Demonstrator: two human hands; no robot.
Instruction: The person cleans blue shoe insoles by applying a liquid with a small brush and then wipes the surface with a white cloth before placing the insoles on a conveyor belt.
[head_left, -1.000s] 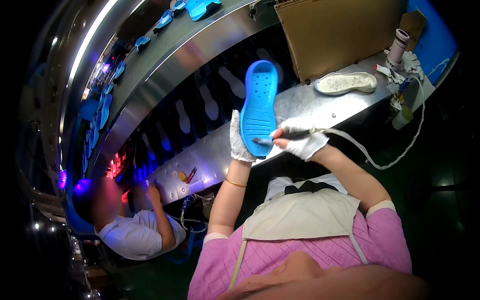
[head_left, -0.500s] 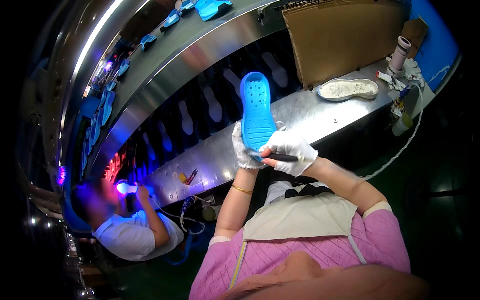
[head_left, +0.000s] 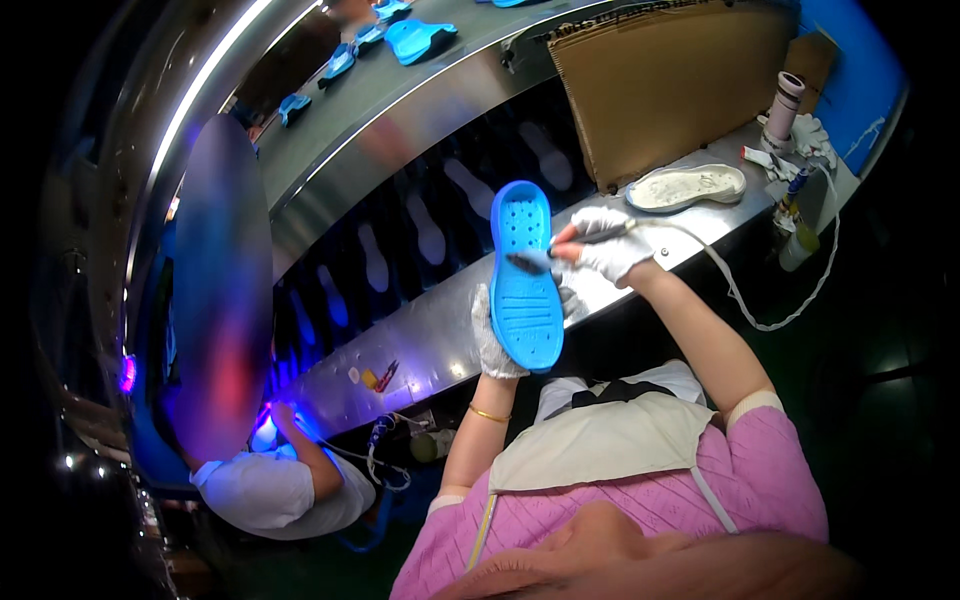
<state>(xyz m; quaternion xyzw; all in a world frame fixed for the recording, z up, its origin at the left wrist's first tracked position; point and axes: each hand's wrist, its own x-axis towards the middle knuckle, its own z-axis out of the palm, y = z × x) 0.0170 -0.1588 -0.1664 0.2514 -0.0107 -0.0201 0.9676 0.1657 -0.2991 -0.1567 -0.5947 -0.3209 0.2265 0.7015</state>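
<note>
Blue sole [head_left: 527, 305] partly hides left hand [head_left: 490, 342] holding it; right hand [head_left: 608, 254] grips a brush [head_left: 530, 263] over its right edge.

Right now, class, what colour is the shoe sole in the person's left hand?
The shoe sole is bright blue; the head view, the only one, shows it best.

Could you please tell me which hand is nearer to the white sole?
Right. The right hand, holding the brush, is just below and left of the white sole in the picture; the left hand, holding the blue sole, is farther off, lower left.
</note>
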